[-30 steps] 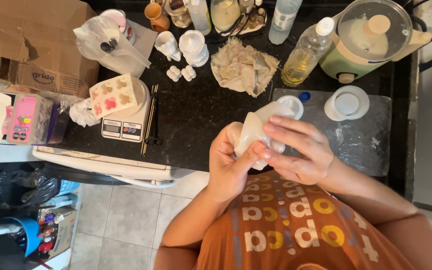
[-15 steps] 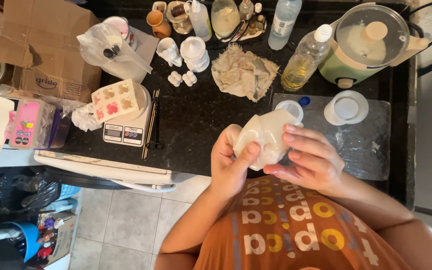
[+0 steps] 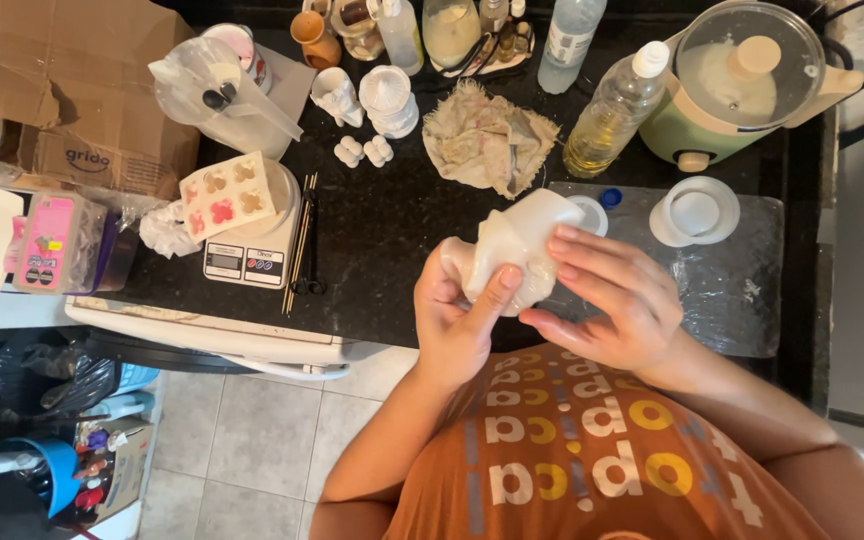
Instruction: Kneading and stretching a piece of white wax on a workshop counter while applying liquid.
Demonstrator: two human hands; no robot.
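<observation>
Since the earlier frames the white mould [image 3: 514,245] has risen a little and turned, its pale bulk now tilted up and to the right, and both hands have shifted with it. Left hand [image 3: 457,320]: below and left of the mould, thumb laid up across its front, fingers [image 3: 430,290] curled behind it, pinching it. Right hand [image 3: 617,300]: to the right, fingers [image 3: 592,255] slightly spread and laid flat along the mould's side, thumb under its lower edge. The mould is held in the air above the near edge of the black desk [image 3: 382,225], over the person's orange shirt [image 3: 592,460]. Behind it, touching nothing held: a small white lid [image 3: 588,213] and a blue cap [image 3: 609,197] on a plastic sheet [image 3: 727,270]; a white round dish [image 3: 694,212]; an oil bottle [image 3: 617,110]; a green cooker with glass lid [image 3: 742,75]; a crumpled rag [image 3: 487,135]. To the left: a scale [image 3: 247,262] carrying a pink-and-white flower mould [image 3: 224,195] (cavities facing up), thin sticks [image 3: 302,250] beside it, small white figurines [image 3: 364,150], a cardboard box [image 3: 52,80].
</observation>
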